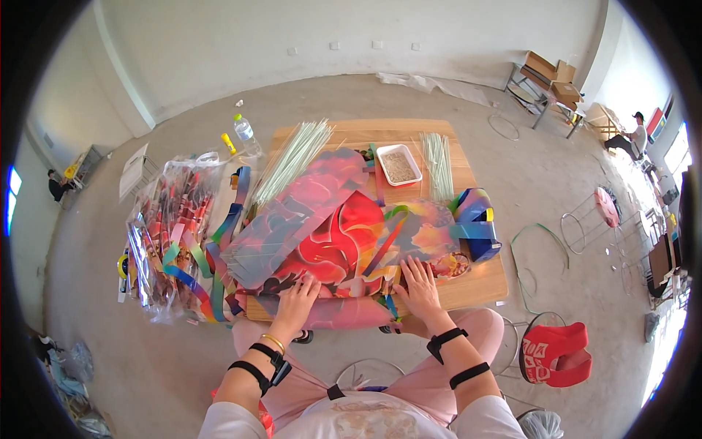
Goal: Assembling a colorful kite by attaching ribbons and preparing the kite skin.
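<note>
My left hand (297,301) lies flat on a thin, glossy red-flowered printed sheet (333,245) near the table's front edge. Fingers stretched and apart, my right hand (420,288) presses on the same sheet farther right, beside a narrow rainbow-coloured ribbon (385,247). Neither hand grips anything. A greyish, semi-transparent part (270,245) covers the sheet's left side, and a pink part (344,313) hangs over the front edge. At the right stands a roll of wide multicoloured ribbon (479,238).
On the wooden table (468,282) lie two bundles of pale thin sticks (300,154) and a white tray (398,165) of small grains. Left are plastic-wrapped printed pieces (179,219) and a water bottle (246,133). A red-covered stool (556,353) stands right; two people sit farther off.
</note>
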A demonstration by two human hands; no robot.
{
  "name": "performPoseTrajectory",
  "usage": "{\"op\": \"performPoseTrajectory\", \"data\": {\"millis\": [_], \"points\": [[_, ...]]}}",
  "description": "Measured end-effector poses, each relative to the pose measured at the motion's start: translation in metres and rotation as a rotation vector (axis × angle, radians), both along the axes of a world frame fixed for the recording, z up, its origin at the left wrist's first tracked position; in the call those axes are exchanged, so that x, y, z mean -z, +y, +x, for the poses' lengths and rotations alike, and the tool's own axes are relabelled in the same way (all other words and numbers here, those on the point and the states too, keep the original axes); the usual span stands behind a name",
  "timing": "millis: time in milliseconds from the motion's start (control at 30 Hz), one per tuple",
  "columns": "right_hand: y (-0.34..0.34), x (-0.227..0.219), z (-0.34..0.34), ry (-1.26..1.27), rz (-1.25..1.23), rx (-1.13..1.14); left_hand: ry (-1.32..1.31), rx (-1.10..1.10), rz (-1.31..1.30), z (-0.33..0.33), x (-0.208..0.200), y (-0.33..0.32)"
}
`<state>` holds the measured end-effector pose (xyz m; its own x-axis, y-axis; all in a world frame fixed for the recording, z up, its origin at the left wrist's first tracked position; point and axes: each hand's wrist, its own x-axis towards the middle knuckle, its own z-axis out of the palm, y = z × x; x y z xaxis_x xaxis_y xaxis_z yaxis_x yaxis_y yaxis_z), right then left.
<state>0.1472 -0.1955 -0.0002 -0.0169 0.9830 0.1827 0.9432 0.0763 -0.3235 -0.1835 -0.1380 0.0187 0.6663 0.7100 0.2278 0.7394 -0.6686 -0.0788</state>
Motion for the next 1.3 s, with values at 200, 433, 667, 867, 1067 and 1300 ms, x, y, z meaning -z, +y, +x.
{"op": "performPoseTrajectory", "data": {"millis": [200,433,667,867,1067,1300], "points": [[-0.026,-0.005,-0.005,0.001,-0.017,-0.044,-0.038,-0.029,-0.140,-0.003,-0.012,-0.038],[-0.031,0.001,-0.009,0.026,-0.014,-0.025,0.038,-0.161,-0.020,-0.002,0.002,-0.053],[-0.020,-0.013,-0.001,0.062,0.004,0.032,-0.132,-0.055,-0.303,0.035,-0.014,-0.047],[-0.001,-0.025,0.010,0.119,0.038,0.070,-0.097,-0.080,-0.249,0.045,0.015,-0.033],[0.032,-0.027,0.026,0.090,0.111,0.061,-0.156,-0.069,-0.271,0.049,0.012,-0.026],[0.107,-0.025,0.023,0.144,0.105,0.155,-0.163,-0.086,-0.250,0.047,0.013,-0.023]]}}
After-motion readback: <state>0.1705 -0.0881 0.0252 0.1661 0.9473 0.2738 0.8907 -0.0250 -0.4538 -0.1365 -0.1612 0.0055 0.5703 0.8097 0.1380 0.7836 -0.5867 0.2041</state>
